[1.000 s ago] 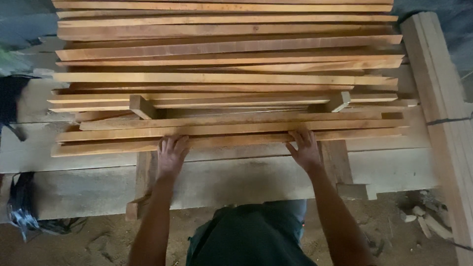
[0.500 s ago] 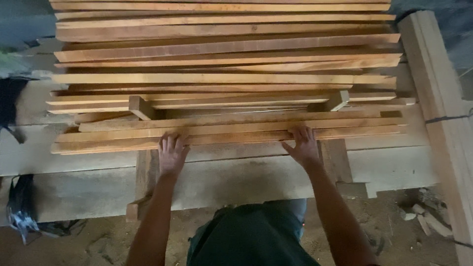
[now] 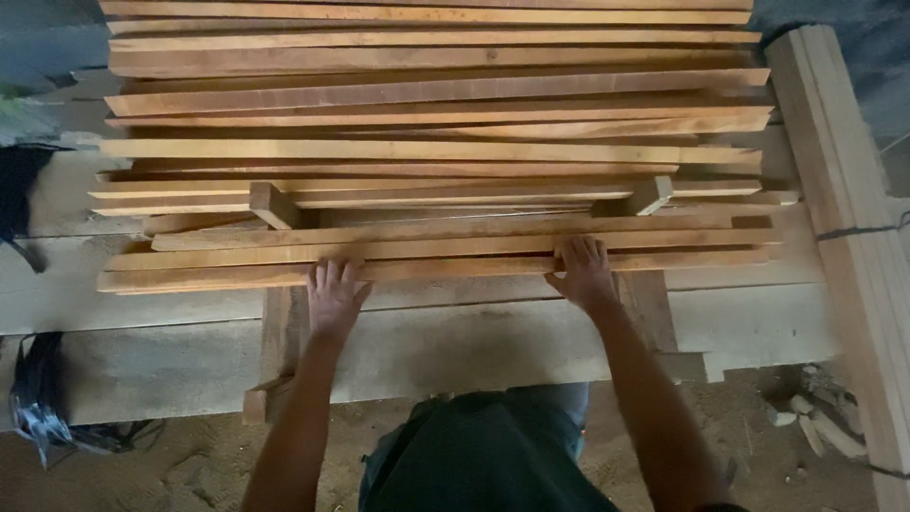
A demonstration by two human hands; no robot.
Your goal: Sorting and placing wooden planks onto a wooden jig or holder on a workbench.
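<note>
Wooden slats (image 3: 427,152), long, thin and orange-brown, lie stacked crosswise in a broad pile that fills the upper part of the head view, their ends ragged and uneven on both sides. Within the pile, two short spacer blocks (image 3: 273,205) stand between the layers, one toward the left and one toward the right. The nearest slat (image 3: 445,270) sits at the front edge of the pile, running left to right, and both hands rest on it. The left hand (image 3: 334,301) lies flat with its fingers spread and pointing away from the person, fingertips on the near slat's top, gripping nothing. The right hand (image 3: 584,275) is also spread flat, palm down, its fingers (image 3: 578,252) reaching over the near slat onto the one behind it; it too clasps nothing. The pile lies on a pale, worn workbench (image 3: 474,346) of thick planks, whose bare front face shows just below the hands. To the right, a bundle of pale boards (image 3: 844,218) runs away from the person, bound by a dark strap. Dark tangled material (image 3: 38,408) hangs at the bench's left end, and sandy ground (image 3: 171,465) with small debris lies beneath.
</note>
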